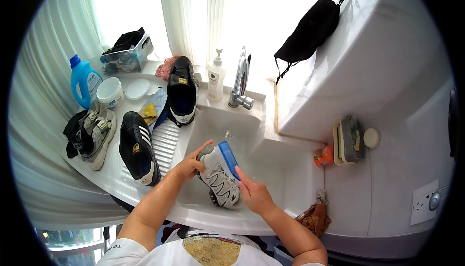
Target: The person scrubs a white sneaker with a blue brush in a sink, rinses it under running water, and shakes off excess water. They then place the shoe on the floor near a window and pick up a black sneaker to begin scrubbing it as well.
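Lengthwise, sneaker (219,176) toe toward person

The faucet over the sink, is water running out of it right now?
No, the chrome faucet shows no stream; the sink below holds only the grey sneaker being scrubbed.

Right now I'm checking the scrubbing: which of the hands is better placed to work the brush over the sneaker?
Probably the right hand: it lies against the blue brush, while the left hand grips the grey sneaker.

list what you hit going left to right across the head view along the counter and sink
blue detergent bottle → grey sneakers → black striped shoe → left hand → white sneaker → right hand → orange container
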`<state>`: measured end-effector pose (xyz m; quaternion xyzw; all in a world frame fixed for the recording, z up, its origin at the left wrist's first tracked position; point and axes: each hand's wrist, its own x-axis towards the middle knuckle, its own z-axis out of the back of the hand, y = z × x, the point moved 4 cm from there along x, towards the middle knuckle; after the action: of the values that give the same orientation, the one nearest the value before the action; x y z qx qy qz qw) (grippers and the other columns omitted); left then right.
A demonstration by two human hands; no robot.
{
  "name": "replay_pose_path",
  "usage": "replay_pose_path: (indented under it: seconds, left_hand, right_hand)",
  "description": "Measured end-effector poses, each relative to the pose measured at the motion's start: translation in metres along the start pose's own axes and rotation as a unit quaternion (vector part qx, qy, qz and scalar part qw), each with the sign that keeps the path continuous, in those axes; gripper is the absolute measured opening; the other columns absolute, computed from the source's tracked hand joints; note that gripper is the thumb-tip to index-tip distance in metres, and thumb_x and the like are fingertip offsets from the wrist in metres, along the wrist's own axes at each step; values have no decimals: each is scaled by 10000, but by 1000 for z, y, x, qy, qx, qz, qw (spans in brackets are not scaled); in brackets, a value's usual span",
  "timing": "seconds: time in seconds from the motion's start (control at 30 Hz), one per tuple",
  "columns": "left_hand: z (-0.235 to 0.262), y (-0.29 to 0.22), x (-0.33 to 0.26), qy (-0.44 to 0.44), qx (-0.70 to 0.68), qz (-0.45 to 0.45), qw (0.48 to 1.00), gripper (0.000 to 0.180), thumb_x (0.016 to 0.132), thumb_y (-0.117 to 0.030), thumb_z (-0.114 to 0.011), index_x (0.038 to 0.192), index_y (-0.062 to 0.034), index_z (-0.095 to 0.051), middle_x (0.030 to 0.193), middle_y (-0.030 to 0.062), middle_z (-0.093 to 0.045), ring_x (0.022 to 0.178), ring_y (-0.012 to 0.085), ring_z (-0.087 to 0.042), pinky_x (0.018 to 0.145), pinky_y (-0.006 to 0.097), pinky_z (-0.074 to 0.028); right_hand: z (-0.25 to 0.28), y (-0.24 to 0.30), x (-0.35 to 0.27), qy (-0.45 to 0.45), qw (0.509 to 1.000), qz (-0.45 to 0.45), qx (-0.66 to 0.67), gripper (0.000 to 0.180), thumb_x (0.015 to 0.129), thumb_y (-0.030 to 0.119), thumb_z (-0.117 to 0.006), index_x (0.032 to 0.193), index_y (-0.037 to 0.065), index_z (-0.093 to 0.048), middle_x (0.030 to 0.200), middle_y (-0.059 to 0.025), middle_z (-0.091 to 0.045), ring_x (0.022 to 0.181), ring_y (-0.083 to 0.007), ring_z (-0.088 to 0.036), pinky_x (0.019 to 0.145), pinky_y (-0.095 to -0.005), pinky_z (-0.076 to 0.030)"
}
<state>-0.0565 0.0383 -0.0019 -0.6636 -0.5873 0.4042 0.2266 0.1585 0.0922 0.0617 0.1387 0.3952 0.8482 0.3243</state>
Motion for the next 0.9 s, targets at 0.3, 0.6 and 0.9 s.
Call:
replay_pose_path:
  seconds: [0.3, 0.6, 0.9]
  left_hand:
    - [6, -9, 5, 40, 93, 38, 994, 993, 456, 139, -478, 1400, -157, -384, 1294, 66, -494, 1179, 209, -474, 865, 255, -439]
    - [-5, -24, -1, 90, 170, 2, 981, 890, 484, 104, -499, 1357, -57, -427, 1246, 85, -548, 1157, 180, -503, 971, 248, -362]
    - [9, -15, 12, -132, 271, -92, 949, 279, 944, -287, -488, 981, -35, -602, 834, -11, -599, 764, 59, -523, 685, 207, -418]
  right_hand:
    - [-8, 3, 2, 6, 998, 59, -18, 386, 915, 218, -480, 1301, 232, -490, 796, -193, -623, 713, -360, -612, 660, -413, -475]
    - [-28, -155, -3, 149, 929, -244, -234, 395, 919, 251, -463, 1309, 190, -480, 1011, -164, -642, 941, -348, -598, 829, -424, -470]
    - [-20, -6, -9, 15, 999, -22, 31, 431, 916, 201, -478, 1344, 184, -431, 815, -220, -611, 707, -370, -601, 671, -382, -476]
